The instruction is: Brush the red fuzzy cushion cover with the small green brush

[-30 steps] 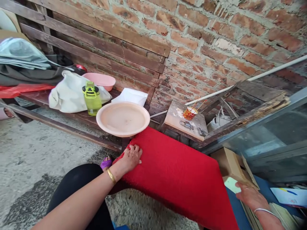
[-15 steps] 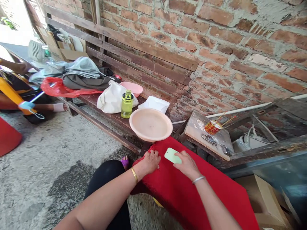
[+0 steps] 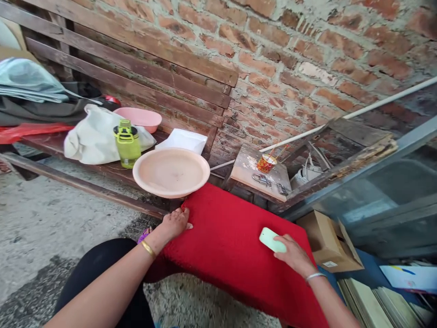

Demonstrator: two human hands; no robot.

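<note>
My right hand [image 3: 295, 255] grips a pale green scrubbing brush [image 3: 271, 239], a rounded oblong with a small hole near one end. Its bristles do not show. The brush lies low over the red cloth [image 3: 235, 246], which is spread across a long narrow surface. At the cloth's left corner, my left hand [image 3: 175, 223] holds the edge with bent fingers, its thumb lying on top. Just beyond that hand, a pale pink basin [image 3: 170, 175] rests across the end of the wooden bench.
On the bench [image 3: 82, 187] stand a green water bottle [image 3: 127, 145], a white bag [image 3: 88, 136], a pink bowl [image 3: 139, 117] and folded clothes [image 3: 30, 86]. A small wooden table [image 3: 242, 175] holds a red patterned cup [image 3: 265, 163] and a padlock [image 3: 261, 178]. A cardboard box [image 3: 327, 246] sits at right.
My right hand has moved the scrubbing brush along the red cloth, away from the basin and my left hand. My left hand stays by the corner. The view has swung right.
</note>
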